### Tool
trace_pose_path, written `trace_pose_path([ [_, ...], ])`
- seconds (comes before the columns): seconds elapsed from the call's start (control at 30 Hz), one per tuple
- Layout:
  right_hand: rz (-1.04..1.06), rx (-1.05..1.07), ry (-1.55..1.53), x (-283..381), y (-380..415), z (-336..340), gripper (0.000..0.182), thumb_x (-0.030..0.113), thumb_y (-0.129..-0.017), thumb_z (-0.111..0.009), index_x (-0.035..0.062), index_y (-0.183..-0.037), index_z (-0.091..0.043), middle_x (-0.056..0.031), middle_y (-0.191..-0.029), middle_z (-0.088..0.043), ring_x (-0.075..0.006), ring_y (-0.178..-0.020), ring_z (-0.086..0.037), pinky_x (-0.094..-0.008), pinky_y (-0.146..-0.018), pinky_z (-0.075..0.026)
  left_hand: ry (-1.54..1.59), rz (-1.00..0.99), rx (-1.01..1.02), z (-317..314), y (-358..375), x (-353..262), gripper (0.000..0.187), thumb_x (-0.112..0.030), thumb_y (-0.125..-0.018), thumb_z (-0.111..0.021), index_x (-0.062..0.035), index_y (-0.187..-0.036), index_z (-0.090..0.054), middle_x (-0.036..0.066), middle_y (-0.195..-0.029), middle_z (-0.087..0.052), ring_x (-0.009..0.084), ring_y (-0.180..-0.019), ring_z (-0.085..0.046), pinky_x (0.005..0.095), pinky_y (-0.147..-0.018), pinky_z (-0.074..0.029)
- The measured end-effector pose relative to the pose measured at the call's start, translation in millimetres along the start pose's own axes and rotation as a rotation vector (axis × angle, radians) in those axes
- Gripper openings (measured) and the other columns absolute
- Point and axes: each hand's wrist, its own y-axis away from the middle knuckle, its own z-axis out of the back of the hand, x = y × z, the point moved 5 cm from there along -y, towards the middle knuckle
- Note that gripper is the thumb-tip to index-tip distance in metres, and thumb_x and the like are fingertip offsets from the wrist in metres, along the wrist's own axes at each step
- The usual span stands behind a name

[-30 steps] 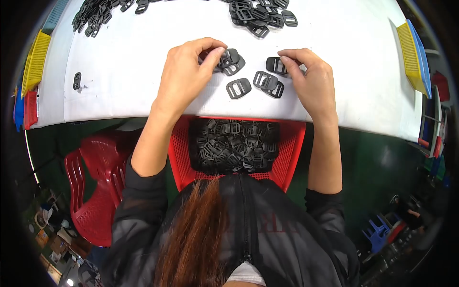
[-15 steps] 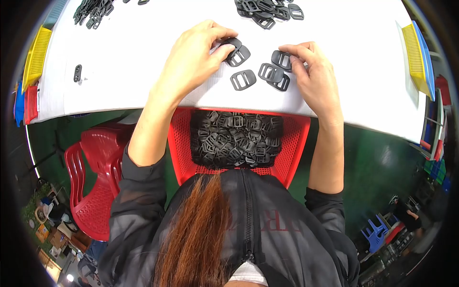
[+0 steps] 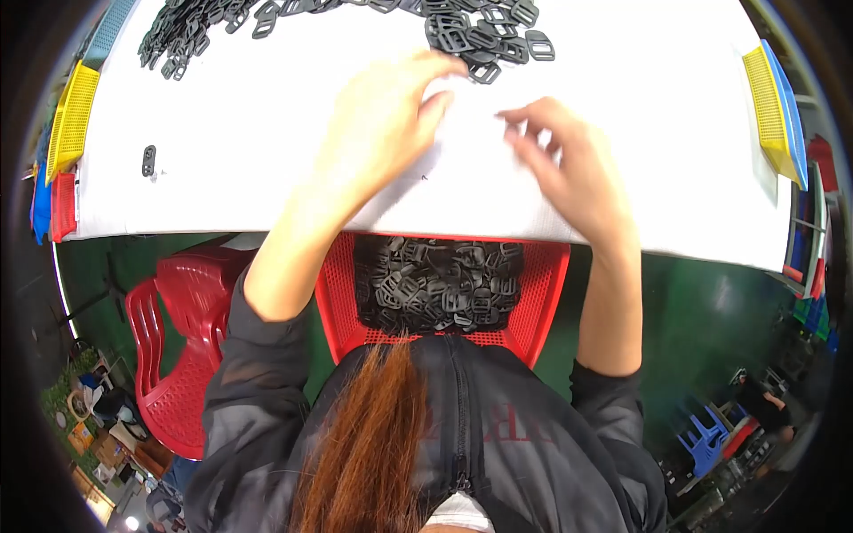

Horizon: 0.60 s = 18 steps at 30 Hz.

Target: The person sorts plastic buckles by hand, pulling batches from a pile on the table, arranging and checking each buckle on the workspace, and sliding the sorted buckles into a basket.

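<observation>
My left hand (image 3: 382,120) is over the white table (image 3: 258,169), thumb and forefinger apart, nothing visible between them. Its fingertips come close to the near edge of a pile of black plastic strap buckles (image 3: 484,40). To the right, my right hand (image 3: 573,164) is raised with fingers loosely spread and slightly blurred; no buckle shows in it. Below the table edge, a red perforated basket (image 3: 544,289) stands against my body, with many black buckles (image 3: 435,284) heaped inside.
Another heap of black parts (image 3: 182,35) lies at the far left. A single small black piece (image 3: 148,161) sits on the left of the table. Yellow baskets (image 3: 73,120) (image 3: 769,111) flank both table ends. A red plastic chair (image 3: 182,355) stands on the floor at left.
The several buckles that lay between my hands are gone from that spot. Both hands have let go of buckles. The view has tilted up, showing more of the far piles.
</observation>
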Motion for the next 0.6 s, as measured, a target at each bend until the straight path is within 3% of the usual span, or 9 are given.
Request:
trace_pose_path([
  [0.07,0.264,-0.320,0.146,0,-30,6,0.025,0.015,-0.086,-0.067,0.0073,-0.110,-0.068,-0.0083,-0.111,-0.064,-0.0288,-0.098,-0.060,-0.0393,-0.083,-0.049,-0.192,-0.161,-0.286,0,-18,1,0.030,-0.016,-0.085,-0.069,-0.0087,-0.114,-0.069,0.005,-0.110,-0.068,0.0255,-0.097,-0.060,0.0351,-0.083,-0.049],
  [0.1,0.395,-0.478,0.219,0,-39,6,0.028,0.017,-0.085,-0.068,0.0077,-0.111,-0.068,-0.0074,-0.113,-0.064,-0.0280,-0.100,-0.060,-0.0398,-0.084,-0.049,-0.233,-0.160,-0.255,-7,-22,5,0.032,-0.015,-0.084,-0.069,-0.0091,-0.115,-0.068,0.004,-0.112,-0.067,0.0255,-0.100,-0.059,0.0355,-0.085,-0.049],
  [0.27,0.415,-0.441,0.451,-4,-46,-11,0.034,0.015,-0.078,-0.075,0.0107,-0.111,-0.066,-0.0002,-0.112,-0.063,-0.0226,-0.104,-0.057,-0.0398,-0.087,-0.044,-0.346,-0.180,-0.180,-9,-7,3,0.035,-0.008,-0.080,-0.069,-0.0099,-0.115,-0.068,0.002,-0.114,-0.066,0.0246,-0.104,-0.057,0.0368,-0.087,-0.048],
  [0.4,0.468,-0.473,0.441,4,-8,-17,0.027,0.011,-0.074,-0.075,0.0120,-0.101,-0.068,0.0026,-0.106,-0.063,-0.0196,-0.102,-0.057,-0.0382,-0.088,-0.040,-0.285,-0.208,-0.154,7,38,-17,0.032,-0.003,-0.080,-0.069,-0.0073,-0.111,-0.070,0.005,-0.102,-0.068,0.0243,-0.090,-0.061,0.0339,-0.078,-0.049],
  [0.5,0.458,-0.481,0.420,4,11,-18,0.028,0.010,-0.071,-0.075,0.0128,-0.098,-0.068,0.0029,-0.103,-0.063,-0.0194,-0.100,-0.057,-0.0374,-0.086,-0.041,0.063,-0.052,-0.183,13,59,-14,0.024,-0.002,-0.082,-0.067,-0.0046,-0.105,-0.070,0.006,-0.091,-0.067,0.0232,-0.083,-0.060,0.0347,-0.074,-0.047],
  [0.6,0.320,-0.418,0.404,1,16,-13,0.025,0.008,-0.071,-0.074,0.0127,-0.095,-0.069,0.0026,-0.102,-0.064,-0.0196,-0.100,-0.058,-0.0359,-0.084,-0.042,0.225,0.242,-0.089,17,67,-9,0.023,0.001,-0.082,-0.067,-0.0028,-0.104,-0.070,0.009,-0.084,-0.067,0.0247,-0.079,-0.060,0.0342,-0.072,-0.049],
])
